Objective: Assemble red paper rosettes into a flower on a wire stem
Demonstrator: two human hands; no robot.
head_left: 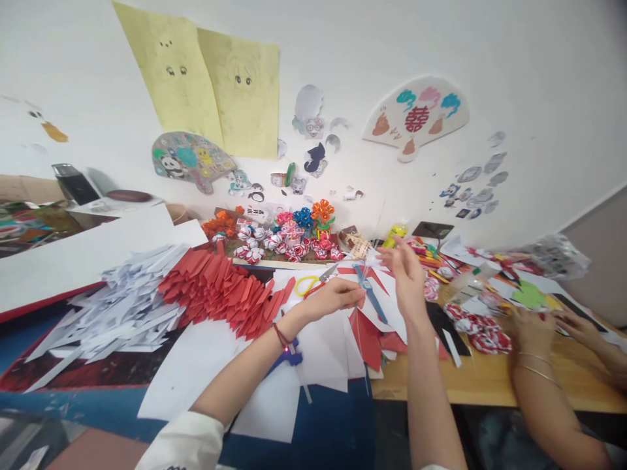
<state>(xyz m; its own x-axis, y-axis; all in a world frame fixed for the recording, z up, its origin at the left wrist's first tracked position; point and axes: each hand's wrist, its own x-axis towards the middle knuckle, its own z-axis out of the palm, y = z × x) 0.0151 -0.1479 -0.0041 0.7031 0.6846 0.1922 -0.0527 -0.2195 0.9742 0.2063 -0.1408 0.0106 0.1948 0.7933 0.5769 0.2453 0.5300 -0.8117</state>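
A: What is recorded in the head view?

B: At centre, a small red paper piece (361, 299) appears to be pinched by the fingertips of the left hand (337, 295). The right hand (407, 271) is raised right of centre, fingers curved and parted; whether anything thin is gripped cannot be told.

A: Which hazards are noted?

B: Just below the left wrist, a blue plastic device with a lit red light (292, 357) is noted, resembling a glue gun; if hot, a burn could be caused by a lowered forearm. Fingers could be nicked on the metal scissors with yellow handles (327, 273) by a careless reach. The heap of folded red paper strips (225, 287), left of centre, could be scattered by an elbow.

A: The surface and room?

B: White paper sheets (191, 365) are spread over a blue table (337, 421), lower centre. A pale wooden table (416, 382) is seen lower right, with another person's hands (533, 333) above it. Yellow paper drawings (249, 117) are fixed to the white wall (529, 59), upper left.
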